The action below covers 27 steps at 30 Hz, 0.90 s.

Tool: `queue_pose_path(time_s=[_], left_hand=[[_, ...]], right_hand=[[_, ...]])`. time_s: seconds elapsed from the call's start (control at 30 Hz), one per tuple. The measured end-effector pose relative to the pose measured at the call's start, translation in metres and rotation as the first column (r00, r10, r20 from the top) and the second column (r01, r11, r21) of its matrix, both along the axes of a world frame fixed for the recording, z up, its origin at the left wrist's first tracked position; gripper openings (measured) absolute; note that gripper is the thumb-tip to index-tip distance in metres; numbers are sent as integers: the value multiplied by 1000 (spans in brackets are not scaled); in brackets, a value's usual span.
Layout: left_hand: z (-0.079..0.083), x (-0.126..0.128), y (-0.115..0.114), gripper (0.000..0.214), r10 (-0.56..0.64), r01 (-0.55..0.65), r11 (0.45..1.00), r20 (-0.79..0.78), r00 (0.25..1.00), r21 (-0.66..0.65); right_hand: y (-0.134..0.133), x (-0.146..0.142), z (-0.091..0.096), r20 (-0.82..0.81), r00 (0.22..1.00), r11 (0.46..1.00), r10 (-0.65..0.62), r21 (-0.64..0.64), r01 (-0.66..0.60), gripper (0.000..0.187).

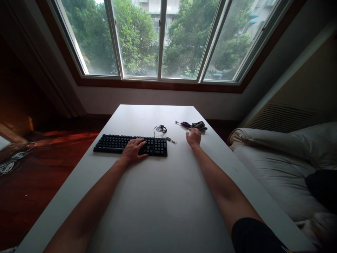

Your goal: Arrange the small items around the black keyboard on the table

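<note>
My left hand [133, 150] rests on the right part of a black keyboard [110, 144], its fingers spread over the keys and its thumb near the front edge. My right hand [194, 137] is at the near side of a dark grey cloth-like bundle [198, 125], thumb apart from the loosely bent fingers. Whether its fingertips touch the bundle I cannot tell. Just left of the bundle lies a purple, fluffy-looking thing [185, 124] with a thin pale stick. A coiled black cable [161, 128] runs behind the keyboard. By the keyboard's right end lies a small slim metal-tipped piece [171, 140].
A white table [158, 196] stretches towards the window [139, 42]. Along its right side stands a light padded sofa [271, 158] with a dark item [322, 189] on it. White cables [14, 161] lie on the reddish wooden floor [52, 158] at left.
</note>
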<state>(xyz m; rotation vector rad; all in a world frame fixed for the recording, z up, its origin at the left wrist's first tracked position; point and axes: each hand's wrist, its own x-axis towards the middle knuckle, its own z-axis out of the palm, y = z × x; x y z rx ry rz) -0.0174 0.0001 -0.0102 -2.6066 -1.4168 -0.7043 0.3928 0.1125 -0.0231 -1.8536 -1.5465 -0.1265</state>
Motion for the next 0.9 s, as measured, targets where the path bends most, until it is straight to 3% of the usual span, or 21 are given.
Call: queue_pose_path(time_s=[0.07, 0.23, 0.4, 0.5, 0.6, 0.73, 0.9], left_hand=[[-1, 1, 1, 67, 4, -4, 1000, 3, 1000, -1], [-4, 4, 4, 64, 38, -39, 999, 23, 999, 19], [-9, 5, 5, 63, 56, -57, 998, 31, 998, 32], [-10, 5, 6, 62, 79, -81, 996, 46, 996, 31], [-10, 5, 6, 61, 93, -94, 995, 51, 994, 22], [-9, 5, 8, 61, 93, -94, 995, 46, 995, 21], [-10, 8, 10, 58, 99, -100, 994, 49, 994, 30]], right_hand=[[4, 7, -3, 34, 999, 999, -1, -35, 2, 36], [16, 13, -9, 133, 981, 983, 140, -141, -121, 37], [34, 5, 0, 211, 965, 983, 157, -128, -132, 39], [46, 0, 13, 259, 956, 989, 134, -96, -113, 37], [59, 4, 25, 300, 954, 997, 16, -73, 6, 38], [77, 24, 28, 262, 961, 963, -95, -220, 155, 51], [95, 41, 16, 183, 983, 899, 14, -432, 67, 71]])
